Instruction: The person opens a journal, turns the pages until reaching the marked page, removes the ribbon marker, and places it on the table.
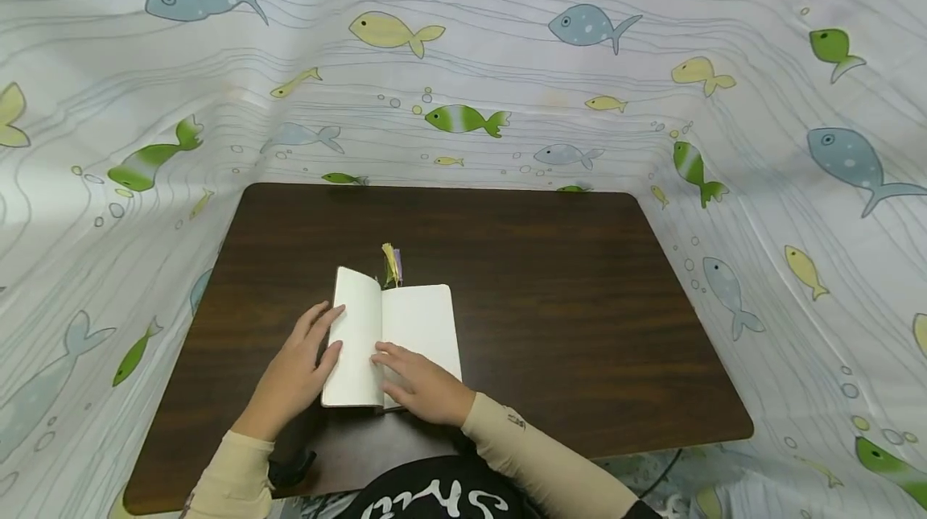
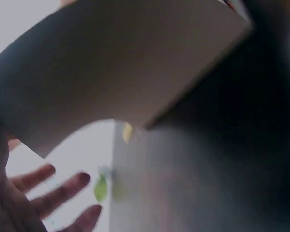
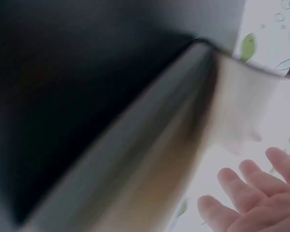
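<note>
An open notebook [image 1: 423, 314] with blank white pages lies near the table's front edge. Yellow and purple ribbon strands [image 1: 392, 265] stick out above its spine. At its left edge is my left hand [image 1: 293, 378], fingers spread, the fingertips over the margin of the left page. The left wrist view has a curved leaf [image 2: 115, 63] overhead, with loosely extended fingers [image 2: 62, 193] below it. My right hand [image 1: 429, 389] reaches over the lower right page, its fingertips near the spine. Seen from the right wrist, its fingers [image 3: 244, 191] are relaxed and apart beside the blurred page block [image 3: 149, 169].
The dark wooden table [image 1: 565, 302] extends behind the notebook and to its right. A white cloth printed with fish [image 1: 463, 76] surrounds it at the back and both sides. A dark object [image 1: 292, 469] sits beside the left sleeve [image 1: 235, 475] at the front edge.
</note>
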Action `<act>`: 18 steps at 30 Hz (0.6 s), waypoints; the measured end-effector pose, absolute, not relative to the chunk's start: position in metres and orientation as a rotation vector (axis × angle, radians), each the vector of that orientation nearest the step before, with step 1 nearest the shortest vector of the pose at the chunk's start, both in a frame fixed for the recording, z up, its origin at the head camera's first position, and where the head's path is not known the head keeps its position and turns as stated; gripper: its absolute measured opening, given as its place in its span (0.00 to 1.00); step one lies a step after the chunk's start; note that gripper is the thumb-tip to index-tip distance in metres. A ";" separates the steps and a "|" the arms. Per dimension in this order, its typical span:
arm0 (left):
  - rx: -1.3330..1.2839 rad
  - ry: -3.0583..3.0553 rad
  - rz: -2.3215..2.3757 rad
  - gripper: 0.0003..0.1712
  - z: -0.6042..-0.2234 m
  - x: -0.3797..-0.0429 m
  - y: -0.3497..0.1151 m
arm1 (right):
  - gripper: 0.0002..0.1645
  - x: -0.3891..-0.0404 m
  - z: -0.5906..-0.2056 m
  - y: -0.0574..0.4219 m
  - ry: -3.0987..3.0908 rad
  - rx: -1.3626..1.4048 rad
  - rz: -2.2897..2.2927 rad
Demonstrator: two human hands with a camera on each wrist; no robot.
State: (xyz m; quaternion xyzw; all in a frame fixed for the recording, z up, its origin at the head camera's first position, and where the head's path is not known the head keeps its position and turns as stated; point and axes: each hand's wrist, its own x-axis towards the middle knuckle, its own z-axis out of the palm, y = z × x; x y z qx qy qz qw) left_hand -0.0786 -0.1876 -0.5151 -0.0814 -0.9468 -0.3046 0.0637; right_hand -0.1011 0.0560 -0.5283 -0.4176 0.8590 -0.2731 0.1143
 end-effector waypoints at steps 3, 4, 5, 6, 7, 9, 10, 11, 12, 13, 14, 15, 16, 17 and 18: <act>-0.279 -2.872 -0.869 0.26 -0.531 -0.073 -0.202 | 0.31 -0.106 -0.543 0.069 2.616 -1.206 -0.580; -0.278 -2.877 -0.863 0.26 -0.536 -0.070 -0.206 | 0.32 -0.107 -0.548 0.075 2.640 -1.185 -0.522; -0.274 -2.883 -0.857 0.25 -0.541 -0.069 -0.210 | 0.33 -0.109 -0.551 0.081 2.655 -1.158 -0.483; -0.275 -2.886 -0.855 0.25 -0.545 -0.067 -0.214 | 0.35 -0.111 -0.554 0.087 2.660 -1.129 -0.459; -0.277 -2.887 -0.859 0.25 -0.548 -0.066 -0.217 | 0.36 -0.114 -0.556 0.093 2.659 -1.100 -0.448; -0.273 -2.887 -0.885 0.26 -0.554 -0.064 -0.222 | 0.41 -0.118 -0.558 0.106 2.646 -1.030 -0.452; -0.276 -2.886 -0.890 0.27 -0.556 -0.063 -0.224 | 0.44 -0.121 -0.559 0.111 2.634 -0.996 -0.466; -0.283 -2.883 -0.891 0.28 -0.558 -0.063 -0.226 | 0.47 -0.122 -0.559 0.117 2.623 -0.967 -0.476; -0.290 -2.877 -0.899 0.29 -0.560 -0.062 -0.228 | 0.50 -0.124 -0.559 0.122 2.610 -0.936 -0.481; -0.298 -2.870 -0.898 0.30 -0.561 -0.062 -0.229 | 0.53 -0.125 -0.560 0.127 2.608 -0.915 -0.478; -0.307 -2.863 -0.892 0.30 -0.562 -0.063 -0.230 | 0.56 -0.126 -0.562 0.131 2.606 -0.899 -0.472; -0.321 -2.855 -0.883 0.31 -0.562 -0.063 -0.230 | 0.58 -0.127 -0.563 0.134 2.606 -0.887 -0.466; -0.334 -2.847 -0.878 0.32 -0.563 -0.064 -0.231 | 0.59 -0.127 -0.563 0.136 2.602 -0.877 -0.468; -0.345 -2.842 -0.872 0.32 -0.564 -0.064 -0.232 | 0.60 -0.128 -0.564 0.138 2.605 -0.877 -0.464; -0.357 -2.838 -0.868 0.33 -0.564 -0.065 -0.232 | 0.61 -0.128 -0.565 0.138 2.608 -0.875 -0.459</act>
